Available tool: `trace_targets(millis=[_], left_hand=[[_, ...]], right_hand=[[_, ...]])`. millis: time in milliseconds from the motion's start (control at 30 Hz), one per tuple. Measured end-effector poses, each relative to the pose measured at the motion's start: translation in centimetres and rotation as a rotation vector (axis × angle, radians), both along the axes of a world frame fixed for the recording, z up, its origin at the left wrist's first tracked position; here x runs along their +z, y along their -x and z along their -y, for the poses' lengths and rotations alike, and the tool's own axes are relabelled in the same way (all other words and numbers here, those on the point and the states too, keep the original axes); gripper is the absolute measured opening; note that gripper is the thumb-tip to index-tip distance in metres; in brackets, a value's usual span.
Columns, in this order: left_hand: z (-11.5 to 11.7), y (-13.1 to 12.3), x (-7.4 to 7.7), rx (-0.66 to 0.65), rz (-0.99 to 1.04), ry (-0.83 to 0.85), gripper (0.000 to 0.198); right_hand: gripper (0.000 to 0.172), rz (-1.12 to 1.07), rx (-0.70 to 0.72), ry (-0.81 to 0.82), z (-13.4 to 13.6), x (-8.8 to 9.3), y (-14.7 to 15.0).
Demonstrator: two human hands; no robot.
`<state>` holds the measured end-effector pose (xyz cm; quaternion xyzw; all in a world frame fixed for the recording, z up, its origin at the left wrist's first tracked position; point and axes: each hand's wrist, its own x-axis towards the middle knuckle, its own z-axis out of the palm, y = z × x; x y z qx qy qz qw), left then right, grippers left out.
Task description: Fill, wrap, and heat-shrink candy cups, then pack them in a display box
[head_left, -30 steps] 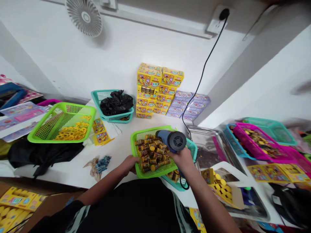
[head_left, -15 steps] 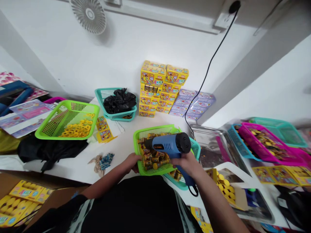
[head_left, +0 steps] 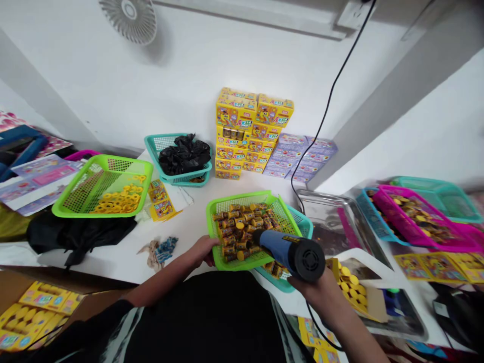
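Observation:
My right hand point(head_left: 321, 292) grips the handle of a blue heat gun point(head_left: 291, 250), whose nozzle points at several small yellow-wrapped cans point(head_left: 242, 229) piled in a green basket point(head_left: 221, 209). My left hand point(head_left: 204, 250) is closed on the near left rim of that basket. The green basket sits on top of a teal basket point(head_left: 304, 227) on the white table. A black cord point(head_left: 325, 111) runs up from the table to a wall socket.
A green basket of yellow rings point(head_left: 102, 186) and a teal basket with a black bag point(head_left: 181, 156) stand at the left. Stacked yellow boxes point(head_left: 249, 133) stand at the back wall. A metal tray point(head_left: 325, 217), pink and blue baskets point(head_left: 412, 219) and a box of yellow caps point(head_left: 348, 287) lie right.
My right hand has pulled the heat gun back toward me and to the right, so its nozzle now points in from the basket's near right side. My left hand stays on the rim.

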<state>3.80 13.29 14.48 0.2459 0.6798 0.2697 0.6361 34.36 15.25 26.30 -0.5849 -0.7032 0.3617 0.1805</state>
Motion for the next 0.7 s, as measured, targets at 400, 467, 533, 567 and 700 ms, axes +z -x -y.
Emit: trace_targets(millis=[400,467,533,567,700], left_hand=[[0.4,0.5,0.1,0.062,0.022,-0.021,0.083],[0.5,0.6,0.2,0.077,0.016,-0.026,0.081],[0.6,0.6,0.4,0.072,0.026,-0.024,0.080],[0.6,0.6,0.5,0.068,0.033,-0.024,0.081],[0.7,0.6,1.0,0.059,0.065,-0.044,0.082]], right_hand=[[0.016,0.031,-0.019,0.010,0.2,0.0,0.7],[0.013,0.015,0.003,0.049,0.2,0.0,0.9],[0.011,-0.012,0.015,0.186,0.3,0.3,1.0],[0.011,-0.016,0.011,0.240,0.3,0.4,1.1],[0.017,0.028,-0.006,0.102,0.3,0.5,1.1]])
